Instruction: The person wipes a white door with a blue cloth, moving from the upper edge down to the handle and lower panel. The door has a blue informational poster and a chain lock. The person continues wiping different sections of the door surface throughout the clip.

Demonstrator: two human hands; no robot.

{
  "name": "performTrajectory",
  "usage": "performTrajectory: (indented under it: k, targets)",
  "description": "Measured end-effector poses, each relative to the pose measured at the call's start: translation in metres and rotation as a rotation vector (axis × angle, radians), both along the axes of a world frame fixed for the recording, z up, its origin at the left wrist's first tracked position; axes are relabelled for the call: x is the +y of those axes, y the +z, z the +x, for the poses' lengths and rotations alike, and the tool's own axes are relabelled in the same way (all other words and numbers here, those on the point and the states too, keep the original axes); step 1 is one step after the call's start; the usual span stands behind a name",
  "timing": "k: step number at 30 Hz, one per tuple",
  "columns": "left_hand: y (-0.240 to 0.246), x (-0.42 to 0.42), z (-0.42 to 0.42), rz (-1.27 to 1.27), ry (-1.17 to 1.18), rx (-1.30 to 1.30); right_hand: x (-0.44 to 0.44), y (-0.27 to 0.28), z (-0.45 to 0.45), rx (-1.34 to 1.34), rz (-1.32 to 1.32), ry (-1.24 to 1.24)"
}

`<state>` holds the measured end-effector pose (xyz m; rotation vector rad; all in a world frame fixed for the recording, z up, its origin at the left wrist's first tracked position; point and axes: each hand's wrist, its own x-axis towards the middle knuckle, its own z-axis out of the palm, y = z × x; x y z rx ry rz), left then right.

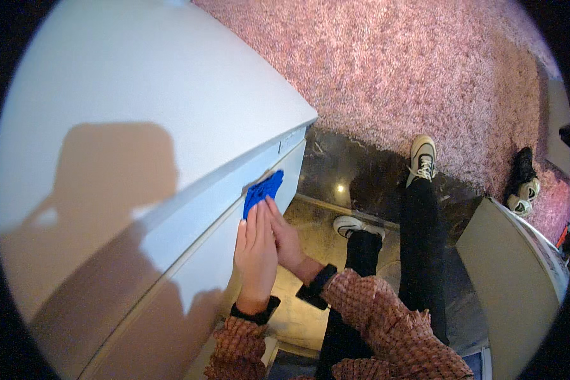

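A crumpled blue cloth [264,190] lies against the upper front face of a white cabinet [228,199], across the seam below its top. Flat and with fingers stretched forward, my left hand [256,247] presses on the lower part of the cloth. My right hand [287,237] is right beside it, partly covered by the left, and its fingertips also meet the cloth. What lies under the cloth is hidden. Both wrists wear dark bands below patterned reddish sleeves.
The cabinet's broad white top [194,71] carries shadows. Shaggy pink carpet [384,71] meets dark, shiny floor [335,156]. My shoes [423,156] stand right of the cabinet. A pale panel [503,256] rises at right, with other shoes [527,192] behind it.
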<state>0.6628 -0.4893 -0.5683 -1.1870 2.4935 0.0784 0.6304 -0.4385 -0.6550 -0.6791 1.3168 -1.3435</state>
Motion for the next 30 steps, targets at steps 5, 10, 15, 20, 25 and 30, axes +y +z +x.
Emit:
performTrajectory:
  k: [5, 10, 15, 20, 25, 30]
  targets:
    - [0.084, 0.004, -0.006, 0.038, 0.031, 0.125, -0.004, 0.075, -0.001, -0.089, -0.001, -0.051]
    - [0.15, 0.016, -0.007, 0.001, 0.219, 0.376, -0.004, 0.15, -0.015, -0.155, -0.011, -0.061]
    - [0.197, 0.028, -0.034, -0.149, 0.665, 0.711, -0.002, 0.199, -0.045, -0.227, -0.208, 0.098]
    - [0.251, 0.028, -0.079, 0.03, 1.123, 0.803, -0.008, 0.25, -0.133, -0.208, -0.246, 0.466]
    - [0.329, 0.014, -0.124, 0.141, 0.601, 0.579, -0.039, 0.332, -0.248, 0.222, -0.252, 0.409]
    - [0.395, 0.012, -0.169, 0.14, 0.699, 0.594, -0.082, 0.397, -0.305, 0.544, -0.663, 0.517]
